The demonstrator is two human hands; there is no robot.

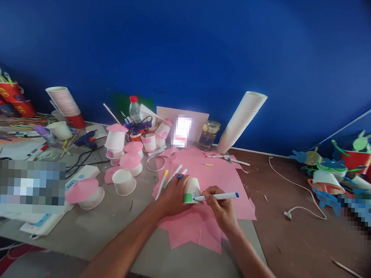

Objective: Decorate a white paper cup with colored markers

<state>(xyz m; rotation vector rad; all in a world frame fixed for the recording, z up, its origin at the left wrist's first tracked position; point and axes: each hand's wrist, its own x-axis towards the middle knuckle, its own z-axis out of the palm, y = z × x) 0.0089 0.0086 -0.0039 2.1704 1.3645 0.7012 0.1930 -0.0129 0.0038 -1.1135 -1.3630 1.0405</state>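
Pinching a white, blue-ended marker (224, 196), the right hand (220, 207) draws on a white paper cup (192, 185) beside it, in the left hand's (172, 196) grip; its green patch (187, 197) looks done, much seems bare.

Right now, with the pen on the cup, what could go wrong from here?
The paper cup is steadied by the left hand; if it turned, the line from the blue marker in the right hand might stray into the green patch.
A slip off the cup could mark the pink paper underneath.
The tall stack of white cups might topple if bumped, perhaps hitting the glass jar beside it.
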